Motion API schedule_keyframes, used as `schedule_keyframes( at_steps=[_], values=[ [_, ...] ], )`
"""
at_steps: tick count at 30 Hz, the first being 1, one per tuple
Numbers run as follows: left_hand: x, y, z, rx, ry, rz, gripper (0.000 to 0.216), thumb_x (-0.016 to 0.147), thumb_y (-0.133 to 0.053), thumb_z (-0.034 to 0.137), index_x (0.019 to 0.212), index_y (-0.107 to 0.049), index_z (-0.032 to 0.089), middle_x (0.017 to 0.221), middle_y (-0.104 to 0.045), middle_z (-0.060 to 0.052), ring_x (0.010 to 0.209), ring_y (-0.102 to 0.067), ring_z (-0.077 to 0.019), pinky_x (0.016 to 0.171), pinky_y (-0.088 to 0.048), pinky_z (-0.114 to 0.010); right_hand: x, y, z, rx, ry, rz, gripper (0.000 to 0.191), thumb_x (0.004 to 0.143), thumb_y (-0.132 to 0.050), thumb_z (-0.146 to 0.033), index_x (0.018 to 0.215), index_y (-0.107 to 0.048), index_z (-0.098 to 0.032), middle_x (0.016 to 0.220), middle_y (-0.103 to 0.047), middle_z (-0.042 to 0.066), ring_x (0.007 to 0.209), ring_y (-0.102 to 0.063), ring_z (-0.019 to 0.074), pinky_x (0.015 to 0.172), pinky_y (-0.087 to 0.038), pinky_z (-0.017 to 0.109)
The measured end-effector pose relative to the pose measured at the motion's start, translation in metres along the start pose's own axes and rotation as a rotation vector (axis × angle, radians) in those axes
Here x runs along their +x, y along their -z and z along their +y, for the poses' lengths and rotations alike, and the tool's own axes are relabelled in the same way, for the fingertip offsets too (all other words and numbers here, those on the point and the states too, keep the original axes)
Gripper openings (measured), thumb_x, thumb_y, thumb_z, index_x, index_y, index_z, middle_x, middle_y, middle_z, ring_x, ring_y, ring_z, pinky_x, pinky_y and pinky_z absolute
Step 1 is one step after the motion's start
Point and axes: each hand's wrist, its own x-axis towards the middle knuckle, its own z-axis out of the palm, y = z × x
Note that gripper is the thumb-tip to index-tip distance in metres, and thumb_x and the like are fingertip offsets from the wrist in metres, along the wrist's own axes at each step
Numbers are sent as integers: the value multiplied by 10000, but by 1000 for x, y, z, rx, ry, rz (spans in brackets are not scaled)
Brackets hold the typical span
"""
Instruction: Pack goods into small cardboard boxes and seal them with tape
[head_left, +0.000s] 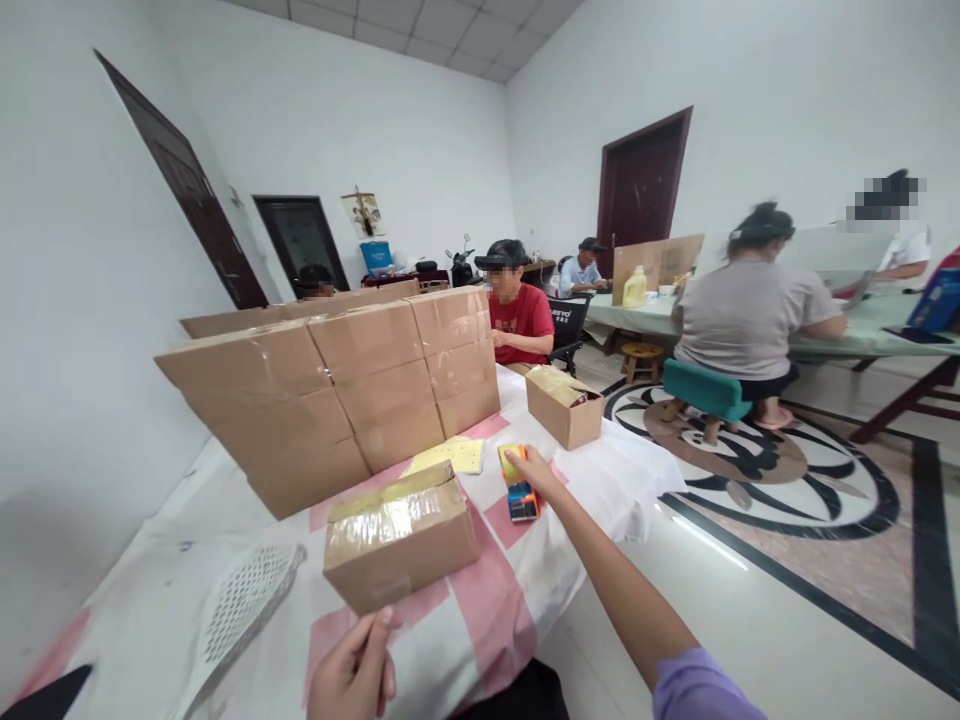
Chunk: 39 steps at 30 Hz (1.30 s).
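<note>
My right hand (531, 472) reaches forward over the table and grips a small yellow-and-orange box (513, 458), thumb on its top. A small blue-and-orange box (523, 502) lies just below it, close to touching. In front of me is a brown cardboard box (401, 540) with shiny clear tape over its top. My left hand (352, 668) is near this box's front lower edge, fingers curled and thumb against the index finger, with nothing visible in it. A yellow dotted sheet (450, 456) lies flat behind the taped box.
A tall cardboard partition (337, 400) stands along the table's far side. Another cardboard box (564, 405) sits at the right corner. A white mesh racket-like item (247, 600) lies on the left of the pink-and-white cloth (510, 600). A person in red (521, 320) sits beyond the partition.
</note>
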Motion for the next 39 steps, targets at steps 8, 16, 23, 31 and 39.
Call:
schedule_keyframes(
  at_steps=[8,16,23,31,39],
  values=[
    [12,-11,32,-29,-116,-35,537,843,-571,677,787,-708,161,401,-478,41,386,-431,-129,430,-357,-241,-69,-10,-66,-125,390,-296,200,846,-664,-409,871,-664,-210,890,-646,36,888,-602,206,859,-451,335],
    [0,-17,44,-27,-179,-9,409,950,-531,520,819,-692,167,454,-496,48,431,-438,-107,467,-350,-217,-117,-57,-123,-76,612,-666,123,841,-736,-335,869,-716,-217,867,-675,30,865,-601,202,810,-455,337],
    [-1,-14,41,-170,-111,145,541,884,-617,562,1197,-648,122,463,-445,85,420,-378,-101,439,-307,-213,-106,-79,-137,-20,724,-562,172,901,-643,-277,743,-683,-219,833,-692,29,874,-593,208,863,-415,367],
    [8,12,22,-160,-113,286,570,891,-635,533,1309,-546,156,513,-507,71,507,-488,-132,529,-392,-227,-53,-66,-167,22,641,-532,246,890,-625,-369,709,-647,-204,894,-662,35,900,-581,195,820,-402,322],
    [34,5,39,144,-416,341,534,986,-498,436,1442,-516,158,534,-520,54,489,-480,-129,554,-387,-237,-30,-108,-149,-98,349,-749,308,843,-609,-447,767,-721,-170,731,-661,1,686,-547,138,670,-400,262]
  ],
)
